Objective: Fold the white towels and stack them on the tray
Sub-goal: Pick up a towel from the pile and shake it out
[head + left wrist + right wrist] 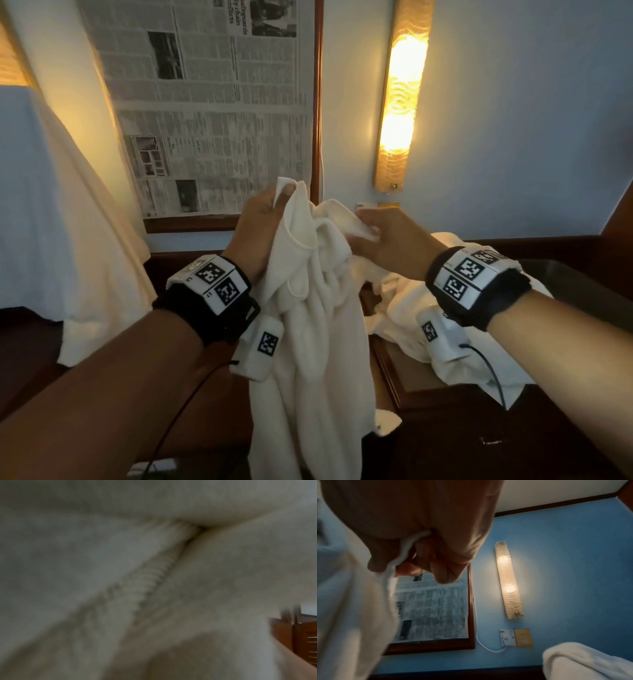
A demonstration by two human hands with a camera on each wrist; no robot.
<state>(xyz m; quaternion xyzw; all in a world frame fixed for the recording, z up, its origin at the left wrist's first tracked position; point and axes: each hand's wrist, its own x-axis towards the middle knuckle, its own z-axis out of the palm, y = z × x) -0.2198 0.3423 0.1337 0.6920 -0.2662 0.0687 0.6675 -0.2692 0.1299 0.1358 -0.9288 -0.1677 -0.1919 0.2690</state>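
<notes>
A white towel point(315, 329) hangs bunched in the air between both hands. My left hand point(263, 219) pinches its top corner, thumb over the cloth. My right hand point(380, 236) grips another edge of the same towel just to the right, fingers curled round the hem point(406, 550). The left wrist view is filled by blurred towel cloth point(137, 574). More white towels point(421, 318) lie crumpled on a wooden tray point(394, 387) below my right wrist. A further towel point(583, 662) shows low in the right wrist view.
A framed panel covered in newspaper point(212, 113) hangs on the blue wall ahead, with a lit wall lamp point(400, 99) to its right. A white cloth point(85, 212) drapes at the left. Dark wooden furniture point(513, 428) lies under the tray.
</notes>
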